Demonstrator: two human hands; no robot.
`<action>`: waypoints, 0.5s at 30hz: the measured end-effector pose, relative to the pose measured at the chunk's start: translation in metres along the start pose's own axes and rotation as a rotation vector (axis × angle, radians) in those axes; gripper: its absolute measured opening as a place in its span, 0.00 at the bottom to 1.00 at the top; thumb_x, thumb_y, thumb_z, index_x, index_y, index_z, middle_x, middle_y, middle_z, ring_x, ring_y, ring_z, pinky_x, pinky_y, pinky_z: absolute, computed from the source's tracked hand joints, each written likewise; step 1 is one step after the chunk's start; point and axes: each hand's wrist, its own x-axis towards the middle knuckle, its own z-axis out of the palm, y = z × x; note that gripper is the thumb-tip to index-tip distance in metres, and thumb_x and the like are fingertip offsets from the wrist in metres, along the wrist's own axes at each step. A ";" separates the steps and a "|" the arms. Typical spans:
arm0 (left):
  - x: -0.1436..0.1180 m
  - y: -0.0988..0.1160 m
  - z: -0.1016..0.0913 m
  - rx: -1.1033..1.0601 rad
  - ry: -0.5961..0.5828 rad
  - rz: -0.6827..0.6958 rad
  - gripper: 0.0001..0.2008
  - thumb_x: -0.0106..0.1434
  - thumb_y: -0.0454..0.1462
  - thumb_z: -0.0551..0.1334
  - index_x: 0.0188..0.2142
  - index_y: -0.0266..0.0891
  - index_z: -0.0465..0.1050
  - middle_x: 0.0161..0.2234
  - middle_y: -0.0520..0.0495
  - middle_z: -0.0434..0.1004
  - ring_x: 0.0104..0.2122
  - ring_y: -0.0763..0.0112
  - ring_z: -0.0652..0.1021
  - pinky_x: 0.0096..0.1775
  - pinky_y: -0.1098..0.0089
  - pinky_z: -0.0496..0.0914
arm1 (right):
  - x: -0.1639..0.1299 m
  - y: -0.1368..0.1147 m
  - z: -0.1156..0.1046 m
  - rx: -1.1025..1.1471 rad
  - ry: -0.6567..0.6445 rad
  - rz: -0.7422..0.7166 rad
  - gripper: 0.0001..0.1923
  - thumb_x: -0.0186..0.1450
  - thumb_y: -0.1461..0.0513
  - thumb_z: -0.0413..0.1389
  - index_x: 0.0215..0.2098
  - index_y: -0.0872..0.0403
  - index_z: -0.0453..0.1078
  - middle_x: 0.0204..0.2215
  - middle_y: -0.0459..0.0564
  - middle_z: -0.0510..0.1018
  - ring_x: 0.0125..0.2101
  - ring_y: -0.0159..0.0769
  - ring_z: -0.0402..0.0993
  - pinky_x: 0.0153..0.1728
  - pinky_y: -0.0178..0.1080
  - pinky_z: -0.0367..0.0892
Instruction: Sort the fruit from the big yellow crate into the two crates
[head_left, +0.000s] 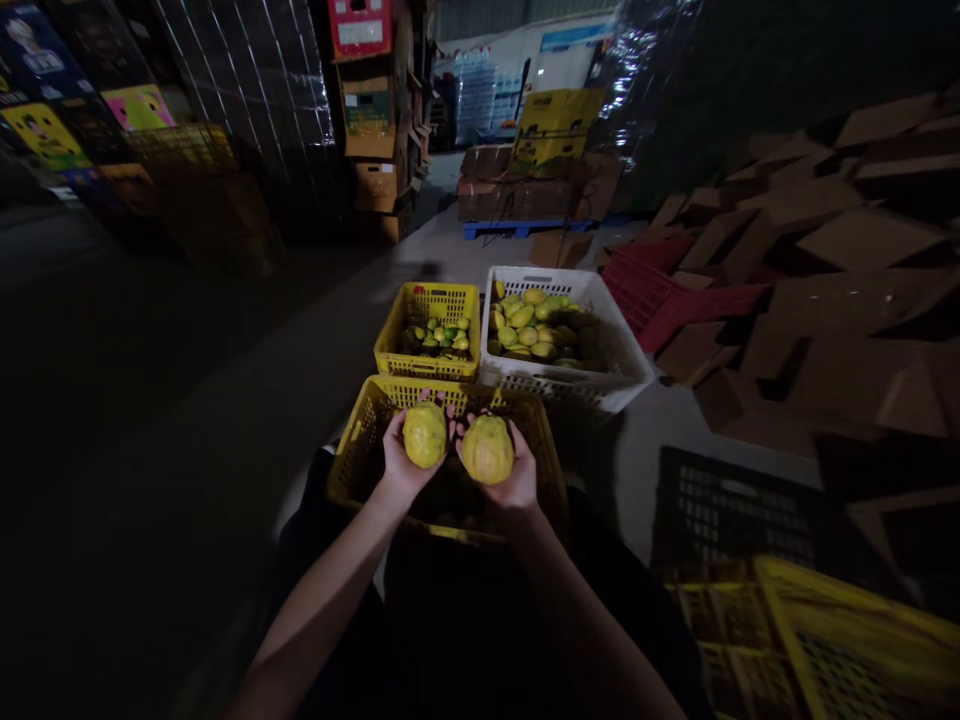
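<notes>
My left hand (399, 472) is turned palm up with its fingers curled around a lumpy yellow-green fruit (424, 435). Beside it, my right hand (520, 486) cradles a similar fruit (487, 450), rounder and faintly ribbed. Both fruits are held side by side, a small gap apart, over a yellow crate (346, 455) between my legs. That crate's inside is dark, with dim rounded shapes at the bottom. Just beyond stands a smaller yellow crate (386, 350) holding small green and yellow fruits (442, 335). Right of it, a white crate (626, 360) is heaped with mango-like yellow-green fruits (532, 325).
Flattened cardboard boxes (840, 330) and a red crate (652, 290) pile up on the right. More yellow crates (825, 630) lie at lower right. Stacked cartons (371, 120) and a blue pallet (517, 229) with boxes stand behind. The left floor is dark.
</notes>
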 end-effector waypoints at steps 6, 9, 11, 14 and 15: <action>0.001 0.000 -0.001 -0.046 -0.020 0.013 0.22 0.62 0.39 0.53 0.54 0.39 0.70 0.41 0.43 0.80 0.41 0.64 0.79 0.41 0.66 0.73 | -0.001 0.001 0.002 -0.002 0.013 0.002 0.22 0.70 0.57 0.39 0.35 0.54 0.74 0.30 0.50 0.83 0.34 0.38 0.80 0.44 0.49 0.73; 0.008 0.002 -0.006 -0.043 -0.038 0.009 0.21 0.61 0.39 0.54 0.52 0.36 0.70 0.41 0.42 0.80 0.43 0.60 0.79 0.46 0.62 0.72 | -0.001 -0.002 0.000 0.002 0.016 -0.005 0.20 0.69 0.57 0.41 0.36 0.54 0.74 0.31 0.50 0.83 0.34 0.39 0.80 0.45 0.49 0.72; 0.014 0.003 -0.016 0.016 0.004 -0.035 0.20 0.60 0.40 0.55 0.50 0.34 0.70 0.39 0.40 0.80 0.43 0.59 0.79 0.46 0.60 0.72 | 0.000 -0.007 -0.003 0.013 0.025 -0.020 0.20 0.68 0.57 0.41 0.36 0.55 0.74 0.31 0.50 0.83 0.34 0.39 0.80 0.44 0.47 0.73; 0.020 -0.004 -0.042 0.257 0.212 -0.195 0.16 0.61 0.41 0.54 0.44 0.34 0.70 0.31 0.43 0.78 0.35 0.63 0.80 0.38 0.65 0.74 | 0.002 -0.020 -0.009 0.040 0.062 -0.071 0.20 0.67 0.56 0.42 0.37 0.54 0.74 0.30 0.49 0.83 0.33 0.38 0.80 0.40 0.44 0.74; 0.020 -0.008 -0.052 0.375 0.283 -0.290 0.14 0.62 0.41 0.53 0.42 0.34 0.69 0.28 0.44 0.77 0.32 0.64 0.79 0.35 0.67 0.74 | 0.002 -0.025 -0.012 0.044 0.076 -0.103 0.20 0.66 0.56 0.42 0.37 0.54 0.74 0.30 0.49 0.83 0.32 0.38 0.80 0.39 0.43 0.74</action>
